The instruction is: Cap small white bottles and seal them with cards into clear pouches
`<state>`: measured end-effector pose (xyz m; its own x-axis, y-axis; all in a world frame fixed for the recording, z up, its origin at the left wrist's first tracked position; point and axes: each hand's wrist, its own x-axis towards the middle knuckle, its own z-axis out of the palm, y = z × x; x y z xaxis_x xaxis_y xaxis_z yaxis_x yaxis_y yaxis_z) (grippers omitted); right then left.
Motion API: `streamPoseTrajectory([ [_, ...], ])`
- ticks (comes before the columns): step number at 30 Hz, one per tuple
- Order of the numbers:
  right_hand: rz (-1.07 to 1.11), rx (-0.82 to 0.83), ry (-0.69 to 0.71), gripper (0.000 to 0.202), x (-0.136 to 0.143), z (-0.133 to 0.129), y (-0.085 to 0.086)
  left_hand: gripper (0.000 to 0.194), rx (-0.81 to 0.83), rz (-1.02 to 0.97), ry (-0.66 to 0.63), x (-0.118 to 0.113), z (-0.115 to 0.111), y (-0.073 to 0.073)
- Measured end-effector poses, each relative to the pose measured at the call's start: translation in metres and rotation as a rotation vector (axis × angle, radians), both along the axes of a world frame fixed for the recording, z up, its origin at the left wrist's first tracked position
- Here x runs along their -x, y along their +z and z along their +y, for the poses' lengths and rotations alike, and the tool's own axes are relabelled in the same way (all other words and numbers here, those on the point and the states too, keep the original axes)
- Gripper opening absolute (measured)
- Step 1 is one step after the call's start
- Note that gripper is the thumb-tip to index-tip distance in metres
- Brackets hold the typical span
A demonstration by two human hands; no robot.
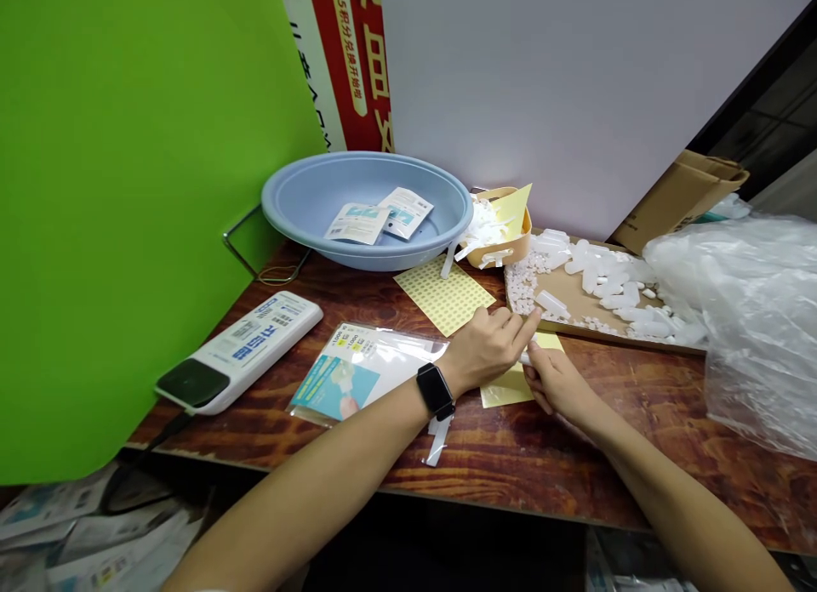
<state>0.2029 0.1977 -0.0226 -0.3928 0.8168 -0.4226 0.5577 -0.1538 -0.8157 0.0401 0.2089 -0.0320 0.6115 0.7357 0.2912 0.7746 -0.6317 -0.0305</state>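
A small white plastic bottle (526,359) is held above the front part of the desk (606,456), over a yellow sheet (504,391) and just in front of the cardboard tray (613,329), in which similar loose bottles (552,304) are scattered. By the right hand (562,384) it is pinched narrowly between thumb and fingers; the left hand (488,345) is bent in close against the same spot, its fingers curled. Since most of the bottle is covered by fingers, it cannot be told whether it is also gripped by the left hand, or which end is the neck.

Very little weight is to be expected, and the plastic is judged smooth, fairly stiff and somewhat slippery, likely to be dented rather than broken if squeezed hard. It is best taken by the sides of its body, with light pressure from the grip. The long axis seems to be laid roughly crosswise, slanted a little, with the visible end pointed towards the left hand.
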Motion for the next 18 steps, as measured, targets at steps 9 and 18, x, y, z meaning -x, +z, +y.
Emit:
streamPoseTrajectory([
  [9, -0.21, -0.679, 0.259, 0.033, -0.019, 0.005, 0.008, 0.051, 0.154, -0.047, 0.033, -0.002, -0.001, -0.007],
  [18, -0.179, -0.733, 0.152, 0.03, -0.034, 0.019, 0.004, 0.061, 0.184, -0.161, 0.015, -0.001, -0.003, -0.01],
])
